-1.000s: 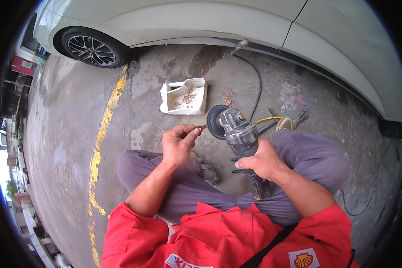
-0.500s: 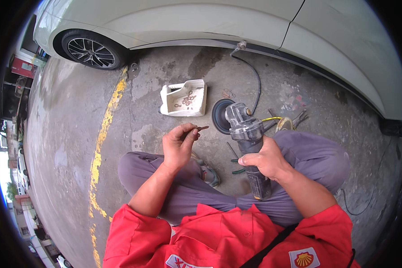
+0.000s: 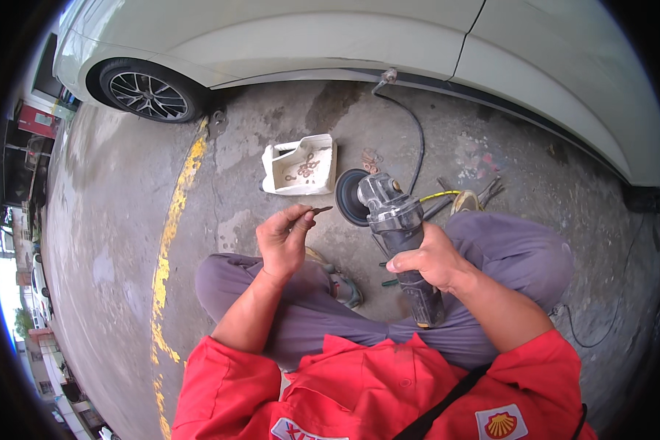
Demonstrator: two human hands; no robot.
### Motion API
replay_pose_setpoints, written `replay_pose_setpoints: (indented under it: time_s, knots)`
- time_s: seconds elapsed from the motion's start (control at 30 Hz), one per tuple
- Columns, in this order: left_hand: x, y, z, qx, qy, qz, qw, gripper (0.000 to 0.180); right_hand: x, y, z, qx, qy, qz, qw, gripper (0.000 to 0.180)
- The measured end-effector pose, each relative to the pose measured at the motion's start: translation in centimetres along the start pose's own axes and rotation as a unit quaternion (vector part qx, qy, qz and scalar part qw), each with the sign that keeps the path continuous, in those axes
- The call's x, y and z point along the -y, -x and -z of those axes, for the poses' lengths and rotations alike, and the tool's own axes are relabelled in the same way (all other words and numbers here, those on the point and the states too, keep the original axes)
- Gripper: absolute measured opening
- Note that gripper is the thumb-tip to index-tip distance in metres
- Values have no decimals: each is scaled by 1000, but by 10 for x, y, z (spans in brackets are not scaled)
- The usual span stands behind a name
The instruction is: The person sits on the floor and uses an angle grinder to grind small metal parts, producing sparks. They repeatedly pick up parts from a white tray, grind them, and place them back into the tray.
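Note:
My right hand [image 3: 434, 258] wraps round the body of a dusty grey and black angle grinder [image 3: 394, 209]. Its round dark disc [image 3: 350, 198] faces left, toward my other hand. Between thumb and fingers of my left hand [image 3: 280, 238] is pinched a small brown, rusty-looking metal piece [image 3: 323, 210], its tip poking out to the right. A small gap separates that tip from the disc. Beyond my left hand stands a white plastic jug [image 3: 268, 174] with its side cut open, holding several small rusty rings [image 3: 308, 167].
A pale car [image 3: 286, 37] with a dark wheel [image 3: 150, 95] stands ahead. A dark cable [image 3: 420, 132] runs down from its sill. More small rusty pieces [image 3: 371, 160] lie beside the jug. Dark metal tools [image 3: 489, 192] are near my right shoe [image 3: 465, 202]. A worn yellow line [image 3: 170, 242] crosses the concrete.
The grinder has shifted a little left, and its disc is turned more edge-on. My left hand has also moved slightly left, still pinching the metal piece.

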State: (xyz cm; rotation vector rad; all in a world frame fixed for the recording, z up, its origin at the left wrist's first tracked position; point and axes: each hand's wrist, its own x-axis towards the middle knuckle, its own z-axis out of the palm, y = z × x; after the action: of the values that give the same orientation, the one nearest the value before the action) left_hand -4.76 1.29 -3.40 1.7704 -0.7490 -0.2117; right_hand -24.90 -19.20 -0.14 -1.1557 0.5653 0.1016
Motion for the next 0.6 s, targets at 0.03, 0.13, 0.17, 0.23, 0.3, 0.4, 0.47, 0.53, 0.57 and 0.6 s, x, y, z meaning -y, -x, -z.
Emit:
replay_pose_setpoints:
  time_s: [0.03,0.13,0.17,0.23,0.3,0.4,0.47,0.53,0.57,0.6]
  knots:
    - [0,0,0,0,-15,6,1000,10,0,0,-2,2,-9,5,1000,28]
    - [-1,2,-2,35,37,40,998,12,-1,-3,0,22,-14,-5,1000,26]
    - [-3,2,-5,13,115,103,988,11,-2,-4,2,27,-11,-12,1000,26]
    - [3,-3,0,43,205,140,968,9,-6,-4,4,10,-6,-7,1000,26]
    - [1,-3,1,62,265,214,938,7,-7,-4,2,-6,4,-5,1000,26]
    - [2,-1,-3,65,289,276,914,7,-4,0,0,-34,17,-3,999,26]
    - [4,-2,-5,58,286,300,908,9,-2,2,-3,-45,15,2,999,28]
    - [5,-3,-6,52,288,322,900,11,-4,0,0,-40,49,28,998,32]
    - [5,-4,-7,51,290,332,896,10,-5,0,0,-38,65,41,996,35]
    - [4,-5,-7,49,293,342,892,10,-6,0,0,-38,73,49,995,36]
